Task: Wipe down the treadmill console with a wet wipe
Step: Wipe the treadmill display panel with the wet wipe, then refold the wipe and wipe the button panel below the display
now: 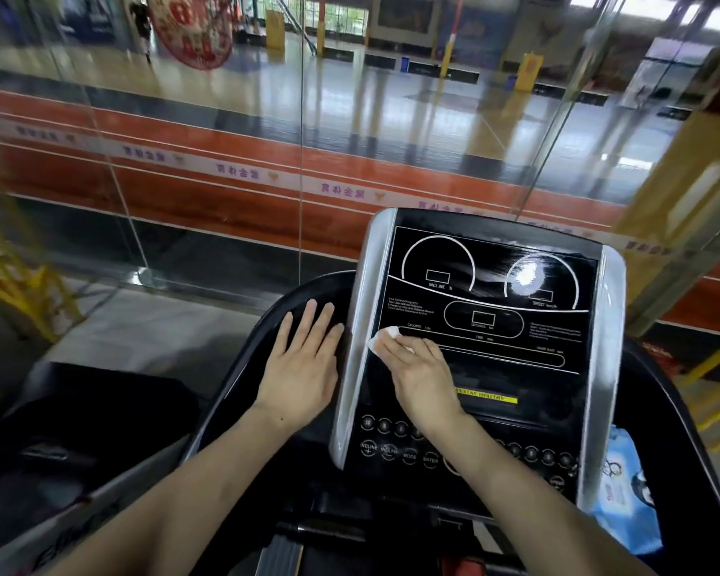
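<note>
The treadmill console (516,326) is a black panel with white dial outlines, silver side strips and a row of round buttons along its lower edge. My right hand (420,374) lies on the panel's lower left part and presses a small white wet wipe (385,338) flat against it under the fingers. The wipe pokes out past my fingertips near the left silver strip. My left hand (304,361) rests flat, fingers straight, on the black tray (267,347) just left of the console, holding nothing.
A blue pack of wet wipes (624,500) sits in the tray on the console's right side. A glass wall (225,160) stands right behind the treadmill, with a sports hall beyond. A yellow metal frame (21,284) is at the far left.
</note>
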